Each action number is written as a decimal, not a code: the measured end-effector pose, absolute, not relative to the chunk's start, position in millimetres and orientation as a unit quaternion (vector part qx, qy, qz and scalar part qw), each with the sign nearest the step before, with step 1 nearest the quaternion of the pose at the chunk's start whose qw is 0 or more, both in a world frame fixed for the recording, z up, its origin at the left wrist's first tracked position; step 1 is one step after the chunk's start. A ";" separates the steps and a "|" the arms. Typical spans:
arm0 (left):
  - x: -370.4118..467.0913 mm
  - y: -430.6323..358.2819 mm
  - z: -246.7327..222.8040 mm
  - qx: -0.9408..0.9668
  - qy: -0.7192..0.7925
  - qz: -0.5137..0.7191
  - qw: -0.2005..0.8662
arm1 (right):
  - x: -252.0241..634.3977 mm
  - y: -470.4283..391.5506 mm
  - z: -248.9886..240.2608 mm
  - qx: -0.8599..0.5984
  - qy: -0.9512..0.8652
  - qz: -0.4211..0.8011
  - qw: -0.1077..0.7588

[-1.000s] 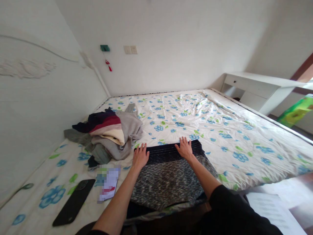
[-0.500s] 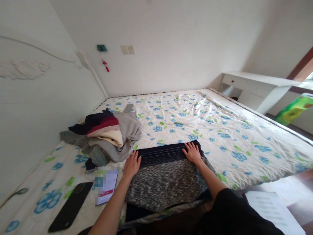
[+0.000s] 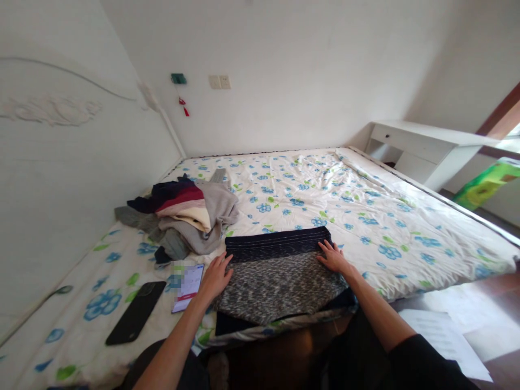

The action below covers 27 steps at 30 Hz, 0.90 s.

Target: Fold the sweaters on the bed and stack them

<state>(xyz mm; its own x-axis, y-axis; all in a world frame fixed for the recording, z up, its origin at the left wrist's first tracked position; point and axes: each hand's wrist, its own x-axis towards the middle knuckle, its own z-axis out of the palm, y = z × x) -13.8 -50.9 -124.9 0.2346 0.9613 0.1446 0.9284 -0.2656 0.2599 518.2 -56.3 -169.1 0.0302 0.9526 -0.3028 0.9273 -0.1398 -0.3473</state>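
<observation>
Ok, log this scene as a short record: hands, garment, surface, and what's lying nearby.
Left hand: open, at the garment's left edge
Right hand: open, fingers on its right side
Knit garment: speckled grey, dark band along the far edge, spread flat
Surface: bed, blue-flowered sheet
Nearby, to the left: rumpled clothes pile; black phone; lit screen, partly pixelated

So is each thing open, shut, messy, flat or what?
Speckled grey knit garment with navy band: lying flat.
Bare left hand: open, at the garment's left edge.
Bare right hand: open, at its right edge.
Heap of grey, navy, red and cream clothes: crumpled.
Black rectangular phone: face down.
Phone with pale screen: lit.
White sheet with blue flowers: spread, wrinkled.
White drawer with dark knob: shut.
</observation>
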 end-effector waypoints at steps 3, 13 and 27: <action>-12.1 -83.1 -112.3 0.781 0.590 0.180 0.097 | 522.3 -83.2 -169.2 -0.666 -0.707 0.217 0.101; -26.7 -108.5 -106.5 0.605 0.733 0.154 0.271 | 577.6 -110.3 -164.7 -0.807 -0.530 0.245 0.081; -24.6 -105.1 -106.1 0.615 0.702 0.234 0.272 | 575.2 -105.8 -141.8 -0.825 -0.493 0.227 0.157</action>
